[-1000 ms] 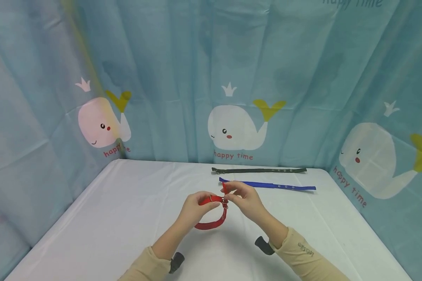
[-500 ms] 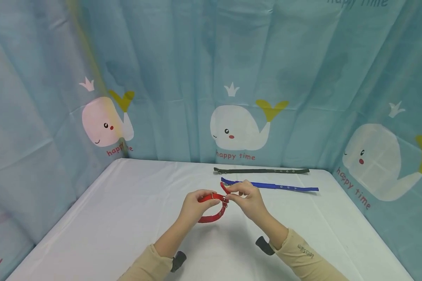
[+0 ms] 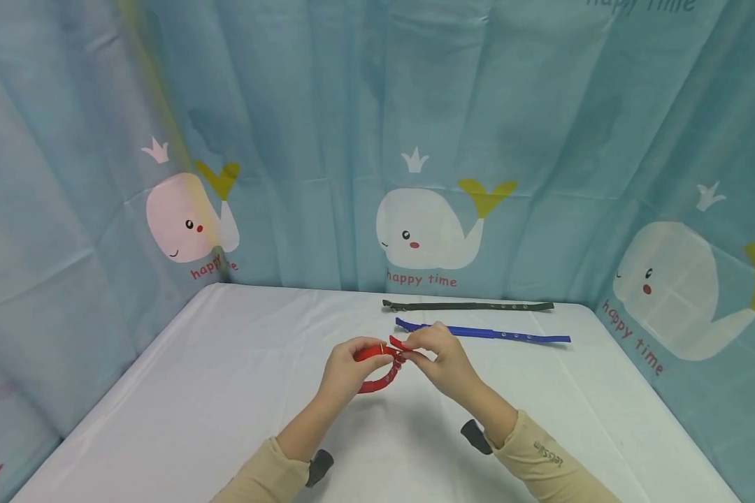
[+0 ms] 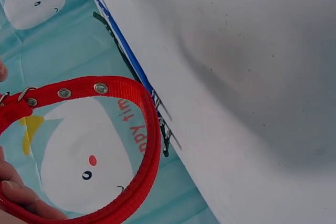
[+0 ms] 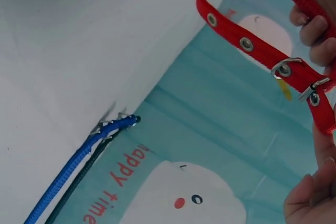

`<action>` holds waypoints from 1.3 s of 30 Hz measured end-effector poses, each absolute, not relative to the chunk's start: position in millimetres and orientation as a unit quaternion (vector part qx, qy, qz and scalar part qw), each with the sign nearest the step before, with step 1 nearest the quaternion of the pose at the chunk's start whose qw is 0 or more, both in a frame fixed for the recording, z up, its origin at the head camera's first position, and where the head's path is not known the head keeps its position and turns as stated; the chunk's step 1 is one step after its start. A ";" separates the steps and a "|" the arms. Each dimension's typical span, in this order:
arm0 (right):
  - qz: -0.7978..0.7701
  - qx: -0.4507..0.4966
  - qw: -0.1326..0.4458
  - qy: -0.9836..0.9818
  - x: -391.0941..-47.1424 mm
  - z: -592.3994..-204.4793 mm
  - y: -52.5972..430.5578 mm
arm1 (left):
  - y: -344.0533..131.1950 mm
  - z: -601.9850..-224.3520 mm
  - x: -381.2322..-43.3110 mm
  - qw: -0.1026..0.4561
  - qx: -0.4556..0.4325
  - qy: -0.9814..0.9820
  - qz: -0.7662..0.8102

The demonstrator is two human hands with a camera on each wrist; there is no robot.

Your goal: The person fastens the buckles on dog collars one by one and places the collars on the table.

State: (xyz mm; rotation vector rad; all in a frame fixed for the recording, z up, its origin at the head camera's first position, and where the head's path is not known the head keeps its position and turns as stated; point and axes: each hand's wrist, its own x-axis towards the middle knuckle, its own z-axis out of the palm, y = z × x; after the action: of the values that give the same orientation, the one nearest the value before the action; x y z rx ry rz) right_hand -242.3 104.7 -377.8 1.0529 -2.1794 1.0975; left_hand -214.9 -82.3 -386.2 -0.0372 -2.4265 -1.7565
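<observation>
A red dog collar (image 3: pixel 377 385), bent into a loop, is held above the white table between both hands. My left hand (image 3: pixel 346 369) grips its side between thumb and fingers. With thumb and index finger, my right hand (image 3: pixel 442 355) pinches the strap near the buckle, its short end pointing left. In the right wrist view, the strap passes through the metal buckle (image 5: pixel 314 88), beside a D-ring (image 5: pixel 286 67). Metal eyelets (image 4: pixel 64 93) run along the band in the left wrist view. The left palm hides part of the loop.
A blue collar (image 3: pixel 478 332) lies flat on the table (image 3: pixel 239 391), just beyond the right hand. Behind it, near the back edge, is a dark green collar (image 3: pixel 459 305). A blue whale-print curtain (image 3: pixel 327 140) encloses the back and sides.
The strap end at my right fingers has swung from upright to lying over leftward. The collar loop has risen slightly, while both hands have stayed nearly in place.
</observation>
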 end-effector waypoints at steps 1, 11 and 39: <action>0.387 0.390 0.243 -0.799 -241.9 -377.1 104.7 | -82.5 -385.9 -214.9 0.073 -0.013 -0.808 -0.584; 0.324 0.415 0.274 -0.805 -242.6 -377.0 102.6 | -85.7 -385.0 -215.4 0.074 -0.011 -0.816 -0.573; 0.325 0.453 0.264 -0.787 -246.8 -388.1 98.4 | -94.6 -392.5 -212.2 0.090 -0.042 -0.818 -0.567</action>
State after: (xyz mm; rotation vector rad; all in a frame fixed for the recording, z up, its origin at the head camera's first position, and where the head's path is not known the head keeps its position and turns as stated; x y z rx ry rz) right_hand -246.8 98.4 -388.1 1.2245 -2.1270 0.8778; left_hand -212.2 -94.6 -392.5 -0.1247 -2.4332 -1.6850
